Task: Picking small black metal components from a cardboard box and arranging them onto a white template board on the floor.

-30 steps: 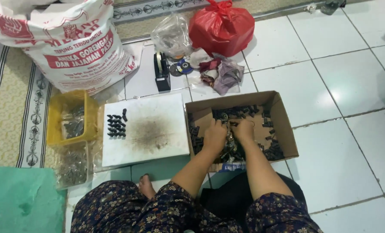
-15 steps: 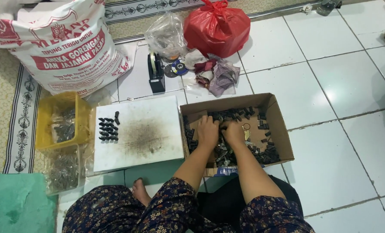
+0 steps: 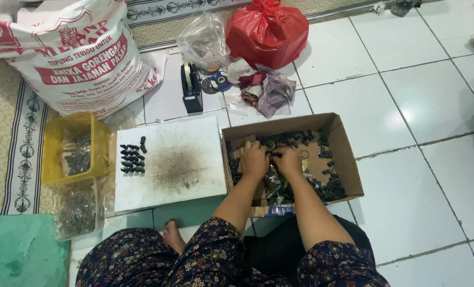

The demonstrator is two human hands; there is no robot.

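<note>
A big printed sack (image 3: 61,58) lies at the top left of the tiled floor (image 3: 433,95). Nearer the person, a white board (image 3: 170,165) carries small black parts (image 3: 131,159) in neat rows — sorted, apparently. The cardboard box (image 3: 348,159) beside it holds loose dark pieces (image 3: 332,188). Left hand (image 3: 254,159) and right hand (image 3: 288,160) meet inside it, fingers curled together on something small — what cannot be told.

A red plastic bag (image 3: 267,31), a printed sack (image 3: 67,58) and a yellow basket (image 3: 53,149) lie around a white board (image 3: 194,138).
</note>
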